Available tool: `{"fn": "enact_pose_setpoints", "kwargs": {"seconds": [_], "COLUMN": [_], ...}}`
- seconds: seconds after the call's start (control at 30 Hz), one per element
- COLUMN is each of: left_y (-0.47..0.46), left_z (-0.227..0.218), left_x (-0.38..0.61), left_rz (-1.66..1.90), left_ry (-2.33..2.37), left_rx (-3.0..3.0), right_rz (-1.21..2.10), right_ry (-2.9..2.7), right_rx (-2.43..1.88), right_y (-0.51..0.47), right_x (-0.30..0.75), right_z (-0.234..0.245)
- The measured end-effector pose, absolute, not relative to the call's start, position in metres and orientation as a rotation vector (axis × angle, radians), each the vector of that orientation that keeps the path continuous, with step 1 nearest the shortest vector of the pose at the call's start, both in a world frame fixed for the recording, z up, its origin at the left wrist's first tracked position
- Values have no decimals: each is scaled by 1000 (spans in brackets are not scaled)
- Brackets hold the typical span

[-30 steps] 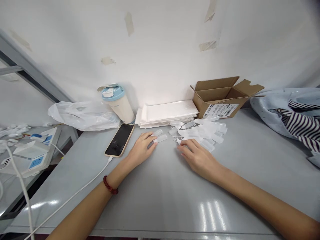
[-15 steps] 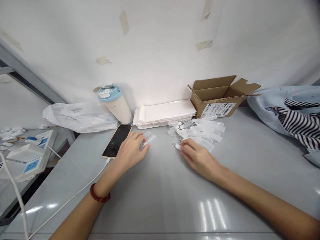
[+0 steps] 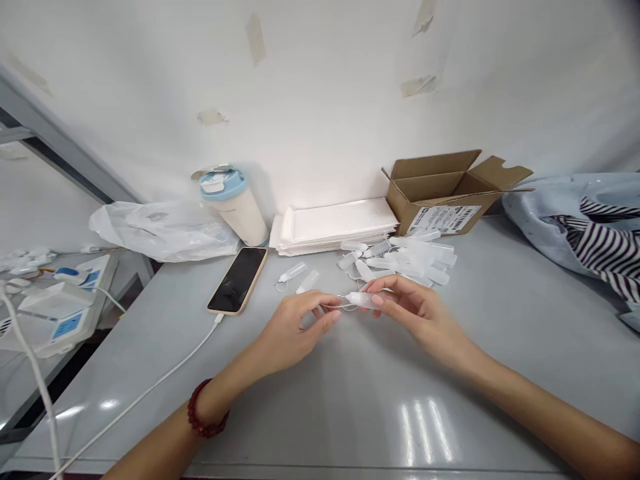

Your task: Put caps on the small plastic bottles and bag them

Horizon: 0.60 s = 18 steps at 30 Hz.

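Observation:
Above the grey table (image 3: 350, 393), both my hands meet on one small translucent plastic vial (image 3: 361, 299). My right hand (image 3: 415, 313) pinches its body between thumb and fingertips. My left hand (image 3: 295, 327) pinches the thin loop at its left end. A pile of the same vials (image 3: 410, 257) lies just behind my right hand. Two separate vials (image 3: 299, 276) lie on the table behind my left hand.
A phone (image 3: 239, 279) on a white cable lies left of the hands. Behind it stand a blue-lidded cup (image 3: 234, 207) and a plastic bag (image 3: 160, 230). A stack of white trays (image 3: 335, 227) and an open cardboard box (image 3: 445, 190) line the wall. Striped cloth (image 3: 595, 240) lies right.
My left hand let go of the two vials by the phone and came to the centre. My right hand lifted one vial from the pile, and both hands now hold it.

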<state>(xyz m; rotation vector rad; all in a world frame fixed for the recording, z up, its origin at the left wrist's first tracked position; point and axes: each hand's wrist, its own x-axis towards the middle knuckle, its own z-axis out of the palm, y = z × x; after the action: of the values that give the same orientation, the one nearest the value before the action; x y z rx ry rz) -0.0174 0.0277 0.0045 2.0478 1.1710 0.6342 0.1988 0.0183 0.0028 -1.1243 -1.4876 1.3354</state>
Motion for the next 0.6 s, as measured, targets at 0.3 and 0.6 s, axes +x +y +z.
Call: {"fn": "enact_pose_setpoints", "kwargs": {"seconds": [0.3,0.6], "left_y": [26,25], "left_z": [8,-2], "left_x": [-17,-16], "left_rz": [737,964], "left_ry": [1257,1173], "left_rx": [1947,2183], "right_rz": [1197,1146], "right_ry": [-1399,-1442], "right_rx": [-1197,-1156], "right_y": [20,14], "right_x": [203,199], "right_z": [-1,3]}}
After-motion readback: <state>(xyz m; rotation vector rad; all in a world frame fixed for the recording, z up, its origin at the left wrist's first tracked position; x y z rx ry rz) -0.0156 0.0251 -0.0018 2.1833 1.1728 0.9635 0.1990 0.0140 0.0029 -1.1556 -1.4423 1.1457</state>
